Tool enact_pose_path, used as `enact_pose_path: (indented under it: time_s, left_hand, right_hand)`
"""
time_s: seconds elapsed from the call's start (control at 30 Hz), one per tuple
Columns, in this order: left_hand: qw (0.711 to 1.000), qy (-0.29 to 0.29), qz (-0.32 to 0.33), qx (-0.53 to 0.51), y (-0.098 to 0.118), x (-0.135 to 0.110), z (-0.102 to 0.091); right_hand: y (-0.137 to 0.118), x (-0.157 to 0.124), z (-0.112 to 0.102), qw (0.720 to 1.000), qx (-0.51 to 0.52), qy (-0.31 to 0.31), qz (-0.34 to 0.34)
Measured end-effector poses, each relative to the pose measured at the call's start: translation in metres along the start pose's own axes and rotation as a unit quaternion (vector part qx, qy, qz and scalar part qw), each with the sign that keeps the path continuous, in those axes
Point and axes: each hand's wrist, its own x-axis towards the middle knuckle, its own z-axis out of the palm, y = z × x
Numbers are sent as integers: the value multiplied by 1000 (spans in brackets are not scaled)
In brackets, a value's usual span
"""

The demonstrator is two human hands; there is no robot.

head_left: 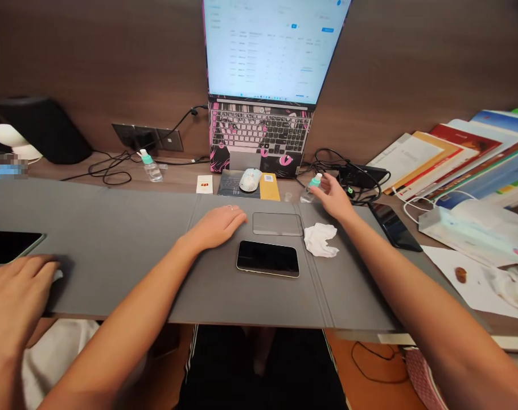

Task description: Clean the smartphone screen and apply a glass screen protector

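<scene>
When reading outward from mid-mat, start with smartphone [268,259]: lying flat on gray desk mat [267,304], dark screen up, long side running left-right. Just beyond on far side, see clear dark-edged screen protector [278,224], flat and roughly parallel, apart from smartphone. Just right of both, note crumpled white tissue [321,239].

Left hand [220,226]: resting palm down just left of screen protector, loose, fingers together and slightly bent, with ring on one finger. Right hand [334,198]: up at far right edge of mat, thumb and forefinger parted at right side of spray bottle [307,194] with turquoise collar. Cannot tell if gripping or just touching; contact partly hidden.

Farther out, past far mat edge, find white mouse [251,180] on top of dark flat item, with yellow packet [269,187] at right and small white card [205,184] at left. Behind those, see open laptop [261,134] with pink-and-black skin, screen lit.

At far left, note second spray bottle [151,168], upright, near black cables and wall socket [169,139]. On left end of mat, see another phone [11,246] and co-worker's hand [22,287] just near it.

To right, see black glossy device [394,226] at mat edge, white box [464,234] beyond, leaning books and folders [464,162] behind.
</scene>
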Motion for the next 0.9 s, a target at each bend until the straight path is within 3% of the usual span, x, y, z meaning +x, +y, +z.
enact_pose_path:
  time_s: [0.1,0.17,0.3,0.4,0.53,0.73,0.9]
  left_hand:
    - [1000,-8,-11,12,3,1,0]
    - [1000,-11,-24,8,6,1,-1]
    - [999,-14,-37,-10,11,0,-1]
    - [999,-16,-30,-25,10,-1,3]
    - [998,-12,-40,-46,3,1,8]
    - [998,18,-51,-34,-4,3,6]
    - [998,31,-43,-14,-3,1,7]
  right_hand:
    - [-16,-51,-29,999,-21,2,-24]
    - [-27,-92,-45,991,-92,-46,-89]
    - [-36,-147,-48,966,-172,-142,-128]
    - [-31,-153,-40,953,-191,-176,-154]
    - [-31,-153,-45,954,-175,-163,-178]
    - [-59,-184,-49,963,-139,-115,-200]
    - [-79,-209,-33,955,-138,-149,-216]
